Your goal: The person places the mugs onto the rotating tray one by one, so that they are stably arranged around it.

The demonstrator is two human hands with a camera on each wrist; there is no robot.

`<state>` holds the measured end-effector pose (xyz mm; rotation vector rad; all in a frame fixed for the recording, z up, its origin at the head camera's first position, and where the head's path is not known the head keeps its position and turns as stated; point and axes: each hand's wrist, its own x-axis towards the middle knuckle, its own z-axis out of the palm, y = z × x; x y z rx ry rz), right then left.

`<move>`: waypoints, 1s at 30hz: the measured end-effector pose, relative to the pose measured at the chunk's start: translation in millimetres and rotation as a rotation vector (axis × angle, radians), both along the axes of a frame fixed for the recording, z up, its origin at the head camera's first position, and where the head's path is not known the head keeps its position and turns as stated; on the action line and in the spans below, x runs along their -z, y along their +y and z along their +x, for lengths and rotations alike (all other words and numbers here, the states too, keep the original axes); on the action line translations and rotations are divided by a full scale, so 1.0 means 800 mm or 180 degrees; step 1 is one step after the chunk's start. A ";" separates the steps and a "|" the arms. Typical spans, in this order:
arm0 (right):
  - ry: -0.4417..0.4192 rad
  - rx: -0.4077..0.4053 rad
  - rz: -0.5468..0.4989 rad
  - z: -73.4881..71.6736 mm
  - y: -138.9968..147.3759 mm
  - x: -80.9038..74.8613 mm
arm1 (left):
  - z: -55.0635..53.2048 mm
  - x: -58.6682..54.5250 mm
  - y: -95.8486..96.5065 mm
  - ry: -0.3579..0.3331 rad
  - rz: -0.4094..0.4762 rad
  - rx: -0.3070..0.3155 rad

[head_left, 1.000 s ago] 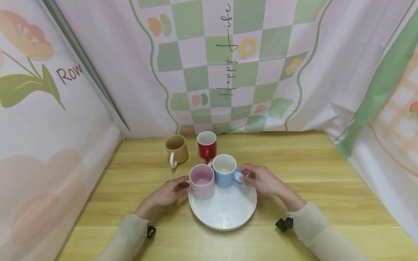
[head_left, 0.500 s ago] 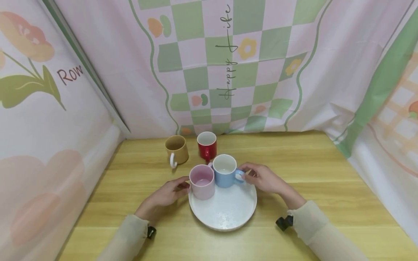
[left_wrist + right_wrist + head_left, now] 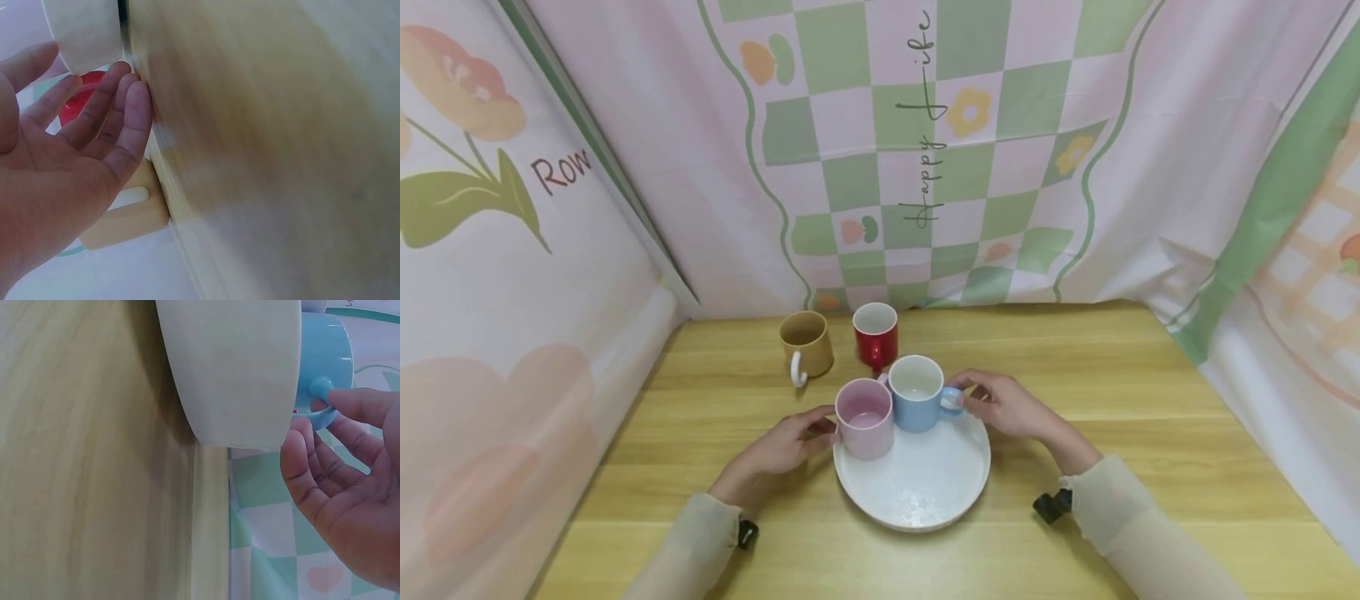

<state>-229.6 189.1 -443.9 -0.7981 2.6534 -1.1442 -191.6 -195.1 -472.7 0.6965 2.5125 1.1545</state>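
Seemingly pinched, the blue handle (image 3: 324, 419) shows from right wrist, not left.

Light wood-grain desk (image 3: 1090, 375). Tan mug (image 3: 815, 357), upright, near far edge towards far left corner, white handle facing near edge. Red mug (image 3: 876, 343), upright, just right of it, not touching, white inside, red handle facing near edge. Back cloth (image 3: 955, 183) behind far edge: green-white checks, flowers, "Happy Life" sideways. Left cloth (image 3: 602, 317) along left edge: flower, "Row". Right cloth (image 3: 1311, 217) past right edge: green band, orange checks.
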 end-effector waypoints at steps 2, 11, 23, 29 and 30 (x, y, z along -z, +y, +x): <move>-0.0018 0.0019 -0.0021 0.000 0.000 0.000 | 0.000 0.000 0.000 0.0015 -0.0009 -0.0002; -0.0046 0.0039 -0.0064 0.001 0.001 0.000 | -0.001 0.000 0.000 0.0039 0.0002 -0.0002; -0.0066 0.0023 -0.0074 0.001 0.015 0.005 | -0.002 -0.003 -0.001 0.0230 -0.0032 -0.0020; -0.0084 0.0031 -0.0067 0.000 0.022 0.005 | -0.008 -0.007 -0.004 0.0317 -0.0006 -0.0049; -0.0093 0.0029 -0.0064 0.000 0.022 0.005 | -0.009 -0.008 -0.004 0.0308 -0.0008 -0.0073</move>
